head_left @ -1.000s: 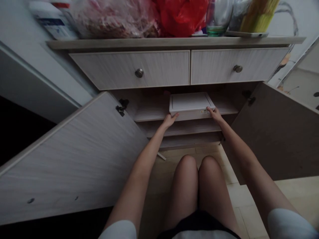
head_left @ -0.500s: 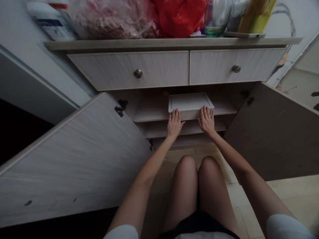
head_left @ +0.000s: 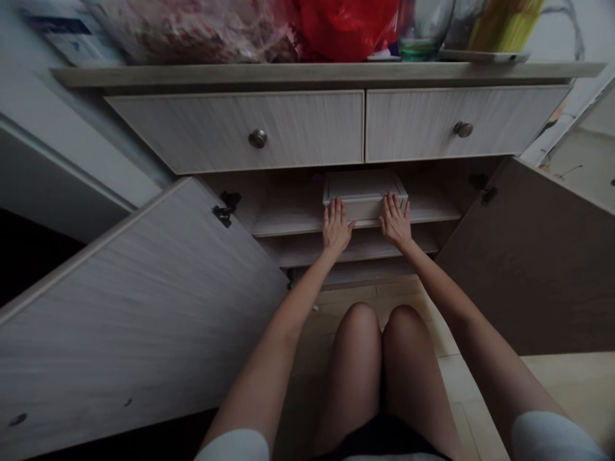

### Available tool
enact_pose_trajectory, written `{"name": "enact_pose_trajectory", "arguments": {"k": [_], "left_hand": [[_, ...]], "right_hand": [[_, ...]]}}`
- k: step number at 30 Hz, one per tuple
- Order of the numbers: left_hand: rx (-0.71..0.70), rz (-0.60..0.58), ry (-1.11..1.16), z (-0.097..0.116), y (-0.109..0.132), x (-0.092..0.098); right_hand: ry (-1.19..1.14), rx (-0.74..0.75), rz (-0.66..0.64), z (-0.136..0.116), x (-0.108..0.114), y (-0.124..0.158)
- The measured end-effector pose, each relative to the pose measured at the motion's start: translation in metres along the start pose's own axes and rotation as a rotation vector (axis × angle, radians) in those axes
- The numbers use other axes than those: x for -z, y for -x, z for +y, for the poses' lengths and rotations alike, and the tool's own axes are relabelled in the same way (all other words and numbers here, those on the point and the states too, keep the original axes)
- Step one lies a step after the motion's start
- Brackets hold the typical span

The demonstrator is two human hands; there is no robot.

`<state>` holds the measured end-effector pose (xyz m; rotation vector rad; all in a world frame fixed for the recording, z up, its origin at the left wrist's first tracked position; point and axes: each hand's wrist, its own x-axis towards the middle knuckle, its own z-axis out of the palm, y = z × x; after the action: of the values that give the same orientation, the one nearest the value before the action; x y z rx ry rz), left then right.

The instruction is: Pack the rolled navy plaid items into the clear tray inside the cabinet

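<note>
A flat white box (head_left: 364,209) lies on the upper shelf (head_left: 288,214) inside the cabinet, under the drawers. My left hand (head_left: 337,227) rests flat against the left part of its front face, fingers stretched out and pointing up. Against the right part of that face lies my right hand (head_left: 396,221), also flat with its fingers extended. Neither hand wraps around the box. The back of the box sits in shadow beneath the drawer fronts.
Both cabinet doors, left (head_left: 154,307) and right (head_left: 533,262), stand swung outward beside my arms. Two drawers with round knobs (head_left: 258,138) are closed above. On the cabinet top stand a red plastic bag (head_left: 348,29), a clear bag (head_left: 206,32), a glass jar (head_left: 423,32) and a bottle (head_left: 72,35).
The white box has slid deeper into the cabinet, and more of it is under the drawers. Both hands moved forward with it, still flat on its front. The view has come closer.
</note>
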<state>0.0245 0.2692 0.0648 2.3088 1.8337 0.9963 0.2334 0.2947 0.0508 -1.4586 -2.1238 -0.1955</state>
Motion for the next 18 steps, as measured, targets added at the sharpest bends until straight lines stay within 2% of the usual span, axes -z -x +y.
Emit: {"name": "enact_pose_trajectory", "arguments": {"k": [13, 18], "left_hand": [[-0.016, -0.048, -0.05, -0.014, -0.053, -0.005], [-0.014, -0.082, -0.16, -0.019, -0.067, -0.008]], "right_hand": [[-0.031, -0.02, -0.062, 0.02, -0.022, -0.056], [0.0, -0.02, -0.092, 0.025, -0.025, -0.071]]}}
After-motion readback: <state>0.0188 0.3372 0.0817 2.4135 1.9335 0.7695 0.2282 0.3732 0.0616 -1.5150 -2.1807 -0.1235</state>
